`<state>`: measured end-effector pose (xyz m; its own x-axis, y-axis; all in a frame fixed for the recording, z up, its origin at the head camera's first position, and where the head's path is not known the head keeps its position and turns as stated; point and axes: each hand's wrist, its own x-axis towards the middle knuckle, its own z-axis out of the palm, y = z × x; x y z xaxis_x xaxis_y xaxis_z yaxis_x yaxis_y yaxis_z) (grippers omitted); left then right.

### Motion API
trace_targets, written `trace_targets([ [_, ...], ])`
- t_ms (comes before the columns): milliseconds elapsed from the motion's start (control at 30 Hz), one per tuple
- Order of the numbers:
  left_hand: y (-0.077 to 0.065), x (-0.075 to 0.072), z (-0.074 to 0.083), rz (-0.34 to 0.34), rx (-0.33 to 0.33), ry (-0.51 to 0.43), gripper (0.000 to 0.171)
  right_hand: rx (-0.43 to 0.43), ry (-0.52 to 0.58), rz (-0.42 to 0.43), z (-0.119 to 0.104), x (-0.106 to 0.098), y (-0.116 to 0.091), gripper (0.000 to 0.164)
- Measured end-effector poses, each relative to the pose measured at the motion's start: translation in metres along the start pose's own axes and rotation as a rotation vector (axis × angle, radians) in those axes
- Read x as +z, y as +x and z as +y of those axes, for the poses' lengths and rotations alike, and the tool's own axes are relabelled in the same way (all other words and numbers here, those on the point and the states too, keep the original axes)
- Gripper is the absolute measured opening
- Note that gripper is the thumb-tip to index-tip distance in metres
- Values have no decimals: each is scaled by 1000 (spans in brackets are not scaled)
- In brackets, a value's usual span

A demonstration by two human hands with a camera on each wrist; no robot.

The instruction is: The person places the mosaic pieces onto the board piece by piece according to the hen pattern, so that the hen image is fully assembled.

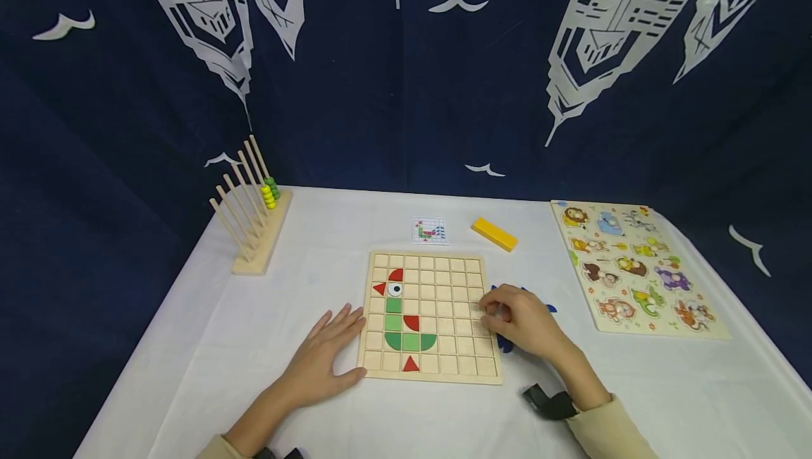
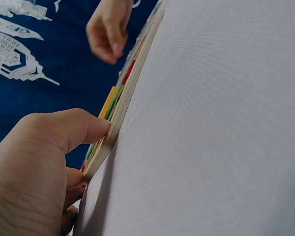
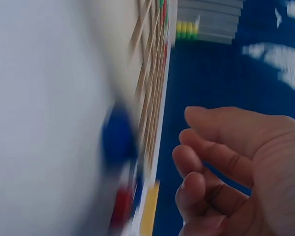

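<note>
A wooden grid board lies on the table with red, green and white eye tiles set in a bird-like figure. My left hand rests at its left edge, fingers spread; thumb and fingertips touch the rim in the left wrist view. Over the right edge hovers my right hand, its fingers loosely bent. In the right wrist view nothing shows between the thumb and fingers. Blue pieces lie beside the board, partly hidden under that hand. A blurred red piece lies near them in the right wrist view.
A small pattern card and a yellow block lie behind the board. At the back left stands a peg rack with green and yellow beads. An animal puzzle board lies at the right. A dark blue curtain hangs behind the table.
</note>
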<state>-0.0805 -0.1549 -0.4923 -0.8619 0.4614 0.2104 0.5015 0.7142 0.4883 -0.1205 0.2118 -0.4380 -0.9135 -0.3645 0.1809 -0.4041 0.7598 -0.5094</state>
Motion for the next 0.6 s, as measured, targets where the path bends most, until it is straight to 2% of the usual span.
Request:
trace_targets([
  [167, 0, 0, 0, 4, -8, -7, 78, 125, 44, 73, 34, -14, -30, 20],
  [333, -1, 1, -1, 12, -13, -4, 78, 241, 66, 33, 49, -13, -38, 24],
  [433, -1, 2, 0, 6, -16, -5, 79, 266, 69, 13, 52, -11, -38, 26],
  [600, 1, 2, 0, 10, -6, -4, 79, 248, 60, 32, 54, -8, -39, 25],
])
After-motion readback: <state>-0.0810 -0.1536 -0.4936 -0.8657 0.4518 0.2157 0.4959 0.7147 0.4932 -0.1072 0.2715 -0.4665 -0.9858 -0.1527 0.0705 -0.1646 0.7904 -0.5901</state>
